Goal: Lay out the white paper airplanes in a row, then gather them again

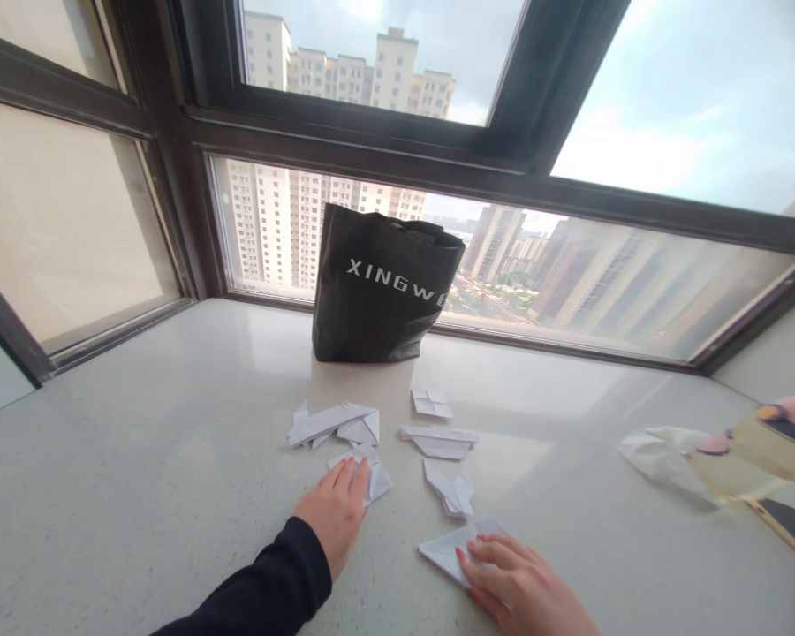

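Several pieces of folded white paper lie on the pale speckled sill. My left hand (335, 512) rests with straight fingers on a squarish folded paper (379, 484), which it partly covers. To the right and closer to me, my right hand (520, 579) lays its slightly parted fingers on a pointed folded paper (445, 549). Just beyond the left hand is a cluster of long folded papers (335, 424). Between and beyond the hands are an angular folded paper (450, 488), a boat-shaped one (440, 442) and a small creased square (431, 404).
A black paper bag (381, 305) with white lettering stands upright near the window. At the right are a tissue packet (748, 446) with a white tissue sticking out and a dark flat object (788, 530) with a light edge. Dark window frames (371, 150) border the sill (139, 424).
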Demonstrator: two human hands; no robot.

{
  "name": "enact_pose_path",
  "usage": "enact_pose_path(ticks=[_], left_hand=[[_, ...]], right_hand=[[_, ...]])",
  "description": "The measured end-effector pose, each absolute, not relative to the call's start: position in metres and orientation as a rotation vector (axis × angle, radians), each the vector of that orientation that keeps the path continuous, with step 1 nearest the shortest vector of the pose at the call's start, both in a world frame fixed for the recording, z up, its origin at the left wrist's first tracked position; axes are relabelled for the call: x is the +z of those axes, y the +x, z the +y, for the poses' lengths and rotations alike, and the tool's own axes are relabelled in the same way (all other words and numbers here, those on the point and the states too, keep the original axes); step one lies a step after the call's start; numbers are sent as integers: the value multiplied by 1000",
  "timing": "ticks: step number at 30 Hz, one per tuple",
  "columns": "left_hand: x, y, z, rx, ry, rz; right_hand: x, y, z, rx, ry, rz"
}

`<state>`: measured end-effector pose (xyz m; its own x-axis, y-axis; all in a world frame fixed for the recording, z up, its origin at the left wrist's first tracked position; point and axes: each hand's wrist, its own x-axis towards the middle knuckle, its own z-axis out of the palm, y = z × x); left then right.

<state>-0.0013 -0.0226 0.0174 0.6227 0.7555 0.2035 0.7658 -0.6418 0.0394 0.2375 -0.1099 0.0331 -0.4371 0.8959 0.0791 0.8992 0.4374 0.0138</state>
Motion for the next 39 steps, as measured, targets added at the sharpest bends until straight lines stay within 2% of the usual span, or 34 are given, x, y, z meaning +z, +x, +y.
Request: enact_pose_path(ticks=[5, 10, 18, 24, 27, 32, 36, 39], left_hand=[[-5, -2, -16, -254, -2665, -1130], [-10, -7, -11, -513, -2530, -1001], [54, -18, -44, -934, -2538, -667], [64, 0, -61, -952, -2597, -487], [58, 6, -60, -931, -2604, -461], [55, 3, -52, -877, -2624, -575], [48, -1, -47, -907, -2670, -708], [34, -1, -44, -877, -2782, -799]], right_hand=[[45, 227, -107, 325, -1895, -2363], [46, 223, -110, 449, -1928, -2184], [65, 231, -119, 408, -1797, -1930], [78, 200, -104, 1322, -1296, -1484], [75, 189, -96, 1499, -1108, -1328], [78, 195, -86, 1454, -1093, -1354], [92, 228, -46, 1148, -1316, -1488], [97, 257, 2, 879, -1648, -1522]])
